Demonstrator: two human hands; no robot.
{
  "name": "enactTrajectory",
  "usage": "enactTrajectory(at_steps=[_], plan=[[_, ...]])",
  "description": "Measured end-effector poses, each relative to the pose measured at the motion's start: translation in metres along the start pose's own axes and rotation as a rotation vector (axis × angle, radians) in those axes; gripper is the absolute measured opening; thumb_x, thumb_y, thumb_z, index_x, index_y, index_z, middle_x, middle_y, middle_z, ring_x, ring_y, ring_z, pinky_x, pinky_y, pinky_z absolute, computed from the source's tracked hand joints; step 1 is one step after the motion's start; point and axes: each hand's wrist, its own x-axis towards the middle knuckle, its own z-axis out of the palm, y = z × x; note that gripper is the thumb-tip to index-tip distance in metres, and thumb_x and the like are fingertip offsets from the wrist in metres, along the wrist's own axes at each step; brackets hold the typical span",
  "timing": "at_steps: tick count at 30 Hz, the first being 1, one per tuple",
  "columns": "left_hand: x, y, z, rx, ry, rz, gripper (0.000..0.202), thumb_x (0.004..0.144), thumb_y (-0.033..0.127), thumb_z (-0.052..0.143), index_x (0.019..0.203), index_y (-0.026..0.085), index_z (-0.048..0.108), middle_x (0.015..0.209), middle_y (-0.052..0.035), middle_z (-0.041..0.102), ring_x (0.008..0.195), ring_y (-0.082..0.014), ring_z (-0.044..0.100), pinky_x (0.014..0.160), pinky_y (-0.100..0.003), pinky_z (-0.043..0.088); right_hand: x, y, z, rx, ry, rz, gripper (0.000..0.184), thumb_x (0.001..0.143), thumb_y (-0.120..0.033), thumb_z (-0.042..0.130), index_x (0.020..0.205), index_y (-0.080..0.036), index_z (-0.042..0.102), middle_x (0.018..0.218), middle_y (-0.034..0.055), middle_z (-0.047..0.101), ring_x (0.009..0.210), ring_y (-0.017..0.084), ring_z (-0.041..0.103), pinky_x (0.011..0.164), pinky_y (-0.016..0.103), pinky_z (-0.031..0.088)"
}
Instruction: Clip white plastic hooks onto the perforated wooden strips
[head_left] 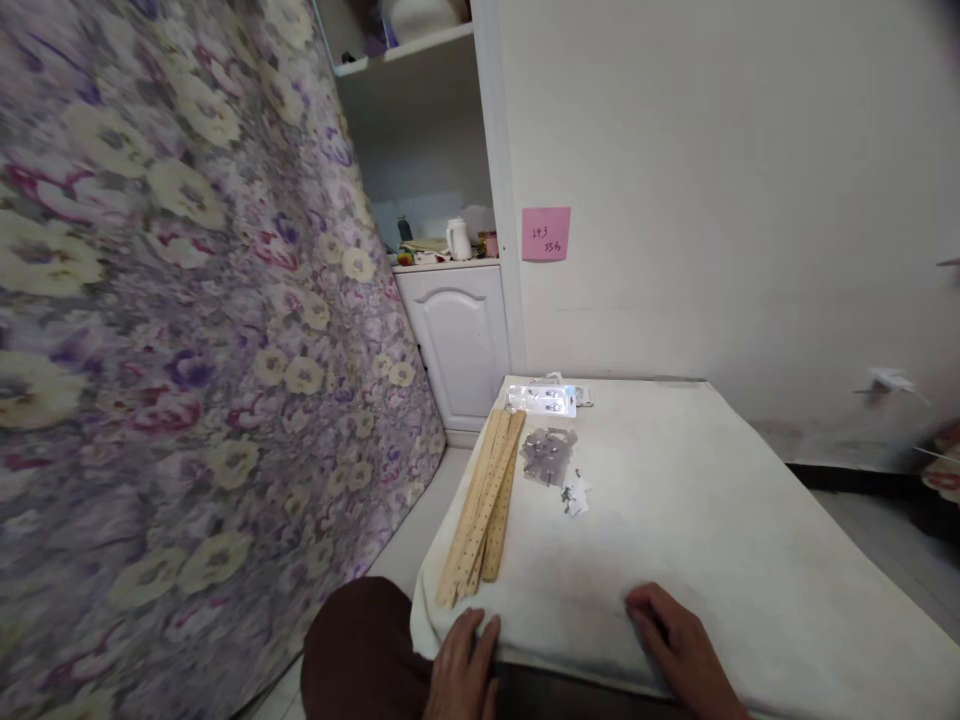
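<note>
My left hand (pixel 463 668) lies at the near left edge of the cloth-covered table, fingers stretched forward and holding nothing. Its fingertips are just short of the near ends of several pale wooden strips (pixel 484 510) with rows of holes, which lie stacked and slightly fanned. Farther right, my right hand (pixel 679 640) rests on the cloth near the front edge, fingers loosely curled, with no object showing in it. Beyond the hands lie a clear plastic bag of small metal parts (pixel 550 456) and a little heap of white and metal pieces (pixel 576 495).
A clear blister pack (pixel 541 399) sits at the table's (pixel 675 500) far edge. A floral curtain (pixel 225 300) hangs on the left, beside a white cabinet (pixel 461 340). A pink note (pixel 546 234) is stuck to the wall. My brown-clad knee (pixel 360 650) is left of the table.
</note>
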Motion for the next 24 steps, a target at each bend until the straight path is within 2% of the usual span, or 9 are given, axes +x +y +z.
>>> enactTrajectory(at_steps=[3, 6, 8, 9, 12, 15, 18, 22, 24], plan=[[0.012, -0.006, -0.015, -0.035, 0.041, -0.099, 0.043, 0.088, 0.025, 0.046, 0.131, 0.026, 0.044, 0.127, -0.0089, 0.056, 0.119, -0.0227, 0.053, 0.098, -0.036, 0.048, -0.001, 0.0, -0.001, -0.005, -0.003, 0.002, 0.021, 0.089, -0.034, 0.044, 0.084, -0.021, 0.06, 0.076, 0.0027, 0.068, 0.071, 0.018, 0.064, 0.066, 0.025, 0.051], [0.03, -0.022, -0.031, -0.001, 0.046, -0.331, 0.035, 0.09, 0.03, 0.04, 0.121, 0.02, 0.051, 0.122, -0.012, 0.056, 0.118, -0.0258, 0.052, 0.101, -0.042, 0.044, -0.002, 0.0, -0.001, -0.013, -0.005, 0.01, 0.021, 0.089, -0.034, 0.044, 0.086, -0.021, 0.06, 0.078, 0.0031, 0.068, 0.072, 0.018, 0.064, 0.067, 0.025, 0.051], [0.042, -0.033, -0.037, 0.023, -0.013, -0.463, 0.041, 0.09, 0.03, 0.034, 0.124, 0.013, 0.049, 0.13, -0.0173, 0.049, 0.122, -0.0283, 0.048, 0.102, -0.044, 0.042, -0.002, 0.0, -0.001, -0.018, -0.004, 0.009, 0.02, 0.089, -0.034, 0.044, 0.087, -0.021, 0.06, 0.079, 0.0033, 0.069, 0.074, 0.018, 0.064, 0.069, 0.026, 0.052], [0.047, -0.037, -0.039, 0.001, -0.081, -0.498, 0.043, 0.091, 0.028, 0.031, 0.127, 0.011, 0.047, 0.132, -0.0177, 0.047, 0.121, -0.0273, 0.049, 0.101, -0.042, 0.043, -0.002, 0.0, -0.001, -0.021, -0.002, 0.005, 0.02, 0.089, -0.034, 0.045, 0.088, -0.021, 0.06, 0.08, 0.0034, 0.069, 0.074, 0.018, 0.065, 0.069, 0.026, 0.052], [0.057, -0.044, -0.041, -0.089, -0.222, -0.537, 0.046, 0.09, 0.027, 0.028, 0.131, 0.011, 0.043, 0.136, -0.016, 0.045, 0.125, -0.0234, 0.047, 0.105, -0.036, 0.039, -0.002, 0.0, -0.001, -0.031, -0.004, -0.001, 0.02, 0.089, -0.034, 0.045, 0.087, -0.022, 0.06, 0.08, 0.0033, 0.068, 0.073, 0.018, 0.065, 0.068, 0.026, 0.052], [0.061, -0.049, -0.044, -0.198, -0.307, -0.57, 0.049, 0.089, 0.031, 0.029, 0.128, 0.008, 0.046, 0.138, -0.0172, 0.043, 0.129, -0.0237, 0.042, 0.11, -0.035, 0.03, -0.002, -0.001, -0.002, -0.035, -0.002, -0.001, 0.02, 0.089, -0.034, 0.045, 0.088, -0.021, 0.061, 0.08, 0.0032, 0.068, 0.073, 0.018, 0.064, 0.067, 0.025, 0.052], [0.065, -0.061, -0.052, -0.268, -0.376, -0.59, 0.051, 0.087, 0.035, 0.035, 0.126, 0.005, 0.049, 0.134, -0.0183, 0.049, 0.126, -0.0255, 0.045, 0.11, -0.035, 0.029, -0.002, -0.004, -0.004, -0.04, 0.01, -0.01, 0.021, 0.089, -0.034, 0.045, 0.087, -0.021, 0.061, 0.079, 0.0032, 0.068, 0.072, 0.017, 0.064, 0.067, 0.024, 0.052], [0.073, -0.082, -0.065, -0.354, -0.461, -0.597, 0.045, 0.08, 0.038, 0.049, 0.117, 0.013, 0.055, 0.116, -0.0099, 0.064, 0.103, -0.0229, 0.061, 0.09, -0.029, 0.045, -0.003, -0.005, -0.005, -0.045, 0.005, -0.01, 0.022, 0.089, -0.034, 0.044, 0.086, -0.021, 0.062, 0.08, 0.0039, 0.069, 0.072, 0.018, 0.064, 0.067, 0.025, 0.052], [0.078, -0.091, -0.067, -0.381, -0.483, -0.596, 0.034, 0.079, 0.035, 0.05, 0.106, 0.017, 0.058, 0.104, -0.0045, 0.067, 0.092, -0.0196, 0.062, 0.081, -0.025, 0.047, -0.003, -0.004, -0.004, -0.046, -0.004, -0.01, 0.022, 0.089, -0.034, 0.044, 0.087, -0.022, 0.061, 0.081, 0.0041, 0.068, 0.073, 0.018, 0.064, 0.068, 0.025, 0.052]])
